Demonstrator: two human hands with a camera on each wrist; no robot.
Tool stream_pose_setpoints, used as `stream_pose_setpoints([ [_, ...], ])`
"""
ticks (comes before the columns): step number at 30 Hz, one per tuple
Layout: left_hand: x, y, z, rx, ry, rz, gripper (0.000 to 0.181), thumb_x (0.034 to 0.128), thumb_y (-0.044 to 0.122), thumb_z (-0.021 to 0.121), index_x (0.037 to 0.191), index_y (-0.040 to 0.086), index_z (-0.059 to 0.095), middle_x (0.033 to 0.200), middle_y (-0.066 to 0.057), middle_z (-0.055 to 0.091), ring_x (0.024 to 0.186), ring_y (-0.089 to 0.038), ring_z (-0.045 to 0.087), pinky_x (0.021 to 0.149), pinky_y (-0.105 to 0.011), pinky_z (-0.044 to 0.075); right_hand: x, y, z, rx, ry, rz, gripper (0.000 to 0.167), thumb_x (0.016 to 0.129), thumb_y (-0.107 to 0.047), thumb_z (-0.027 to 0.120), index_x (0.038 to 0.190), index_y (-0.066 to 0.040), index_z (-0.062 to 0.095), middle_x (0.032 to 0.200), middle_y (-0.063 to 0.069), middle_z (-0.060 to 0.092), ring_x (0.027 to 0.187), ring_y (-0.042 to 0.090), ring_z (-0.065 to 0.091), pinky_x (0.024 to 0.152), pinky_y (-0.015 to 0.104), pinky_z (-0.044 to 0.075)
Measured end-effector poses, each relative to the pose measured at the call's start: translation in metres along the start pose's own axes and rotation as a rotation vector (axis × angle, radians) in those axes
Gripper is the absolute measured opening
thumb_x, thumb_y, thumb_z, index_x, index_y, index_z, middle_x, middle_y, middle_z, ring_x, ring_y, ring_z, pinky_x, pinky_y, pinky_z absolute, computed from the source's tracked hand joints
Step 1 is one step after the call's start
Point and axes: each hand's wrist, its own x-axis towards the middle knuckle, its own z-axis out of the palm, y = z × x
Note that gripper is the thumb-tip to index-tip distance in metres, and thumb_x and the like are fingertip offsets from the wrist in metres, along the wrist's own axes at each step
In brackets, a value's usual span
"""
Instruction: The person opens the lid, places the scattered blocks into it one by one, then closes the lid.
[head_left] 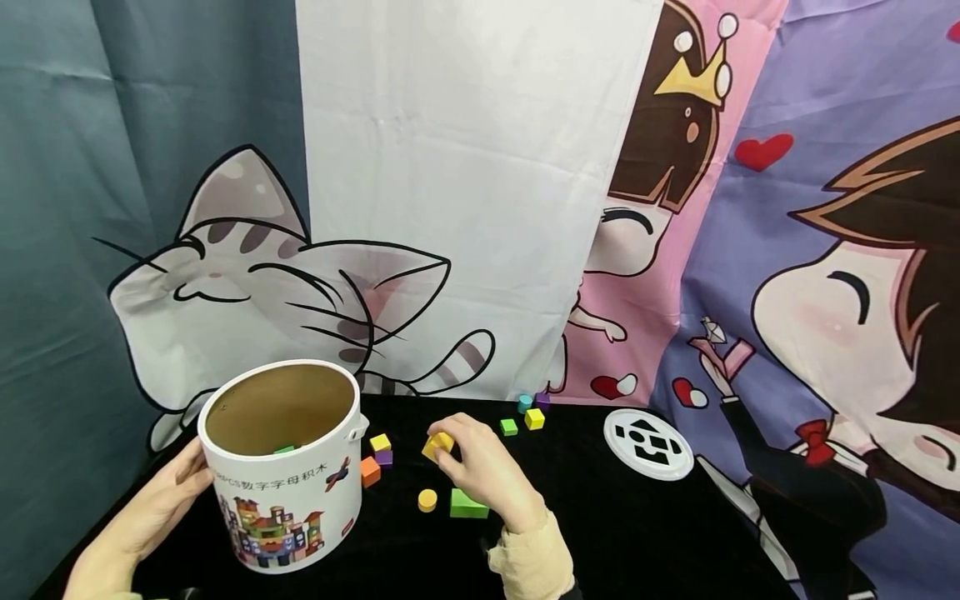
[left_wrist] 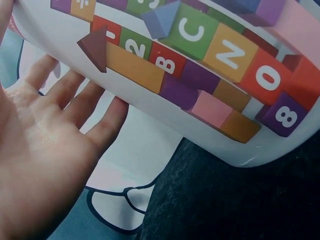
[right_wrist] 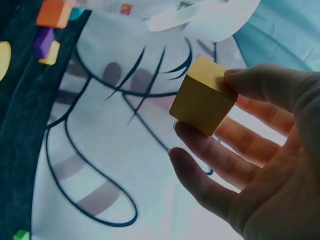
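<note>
A white bucket [head_left: 292,500] with printed blocks on its side stands at the left of the black table, some green visible inside. My left hand [head_left: 153,508] rests against its left side, and the left wrist view shows that hand [left_wrist: 55,130] with fingers spread along the bucket wall [left_wrist: 145,95]. To the right of the bucket, my right hand [head_left: 483,467] pinches a yellow cube [head_left: 435,446] above the table. In the right wrist view the cube [right_wrist: 202,97] is between thumb and fingers of the hand [right_wrist: 265,145].
Near the bucket lie an orange block [head_left: 371,472], a purple block [head_left: 384,457] and a yellow one [head_left: 380,442]. Closer in are a yellow disc [head_left: 427,500] and a green block [head_left: 468,504]. Several small blocks sit at the back. A white lid [head_left: 648,444] is at the right.
</note>
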Motion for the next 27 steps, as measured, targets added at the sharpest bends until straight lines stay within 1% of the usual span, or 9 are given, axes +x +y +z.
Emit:
stream_pose_setpoints([
  [4,0.000,0.000,0.000,-0.005,-0.003,-0.001,0.068,0.1038,0.003,0.038,0.159,0.018,0.001,0.153,0.016,0.014,0.128,0.017,0.025,0.098,-0.009,0.026,0.003,-0.015,-0.003,0.007,0.034,-0.074,0.018,0.091,-0.011,0.068,0.109,-0.013,0.068,0.110,-0.004,0.063,0.098,0.007,0.058,0.085,0.024,0.048],
  [7,0.001,0.000,0.000,-0.006,-0.009,-0.001,0.068,0.1038,0.002,0.037,0.158,0.017,0.000,0.154,0.015,0.013,0.129,0.017,0.025,0.098,-0.009,0.026,0.011,-0.030,-0.004,0.003,0.077,-0.153,0.019,0.091,-0.011,0.067,0.110,-0.012,0.068,0.112,-0.004,0.062,0.102,0.007,0.058,0.089,0.023,0.046],
  [10,0.001,0.001,0.000,-0.006,-0.011,0.000,0.068,0.1039,0.002,0.037,0.158,0.017,0.000,0.155,0.015,0.012,0.129,0.016,0.025,0.098,-0.009,0.026,0.026,-0.047,-0.004,0.007,0.126,-0.232,0.018,0.092,-0.012,0.067,0.110,-0.012,0.068,0.113,-0.003,0.062,0.105,0.008,0.058,0.092,0.021,0.044],
  [14,0.001,0.001,-0.001,-0.001,-0.010,0.007,0.068,0.1038,0.002,0.036,0.159,0.018,0.000,0.154,0.015,0.012,0.129,0.016,0.025,0.097,-0.009,0.026,0.050,-0.070,0.001,0.021,0.181,-0.319,0.019,0.092,-0.011,0.067,0.110,-0.012,0.068,0.115,0.000,0.060,0.106,0.009,0.057,0.094,0.019,0.042],
  [18,0.001,0.002,-0.002,0.005,-0.013,0.015,0.068,0.1035,0.001,0.036,0.159,0.019,0.001,0.154,0.016,0.013,0.129,0.016,0.025,0.097,-0.009,0.026,0.076,-0.090,0.010,-0.017,0.214,-0.369,0.023,0.092,-0.011,0.067,0.114,-0.012,0.067,0.116,0.000,0.059,0.104,0.007,0.055,0.091,0.013,0.040],
  [21,0.001,0.002,-0.002,0.004,-0.012,0.021,0.068,0.1034,0.000,0.036,0.159,0.020,0.002,0.153,0.016,0.015,0.128,0.016,0.026,0.097,-0.009,0.026,0.096,-0.103,0.022,-0.095,0.183,-0.369,0.026,0.093,-0.014,0.065,0.119,-0.014,0.066,0.118,-0.002,0.058,0.105,0.005,0.053,0.090,0.010,0.038],
  [25,0.000,0.002,-0.001,0.002,-0.007,0.024,0.067,0.1034,0.001,0.037,0.159,0.020,0.003,0.151,0.017,0.017,0.128,0.017,0.026,0.097,-0.009,0.026,0.122,-0.115,0.040,-0.165,0.067,-0.321,0.025,0.095,-0.018,0.062,0.120,-0.019,0.065,0.120,-0.004,0.058,0.109,0.004,0.052,0.093,0.011,0.036],
  [27,0.001,0.002,0.001,0.005,-0.007,0.016,0.067,0.1037,0.002,0.037,0.159,0.019,0.002,0.151,0.018,0.017,0.128,0.017,0.026,0.097,-0.009,0.026,0.131,-0.119,0.047,-0.169,0.000,-0.282,0.025,0.095,-0.018,0.062,0.120,-0.020,0.066,0.121,-0.005,0.058,0.109,0.003,0.052,0.093,0.011,0.036],
])
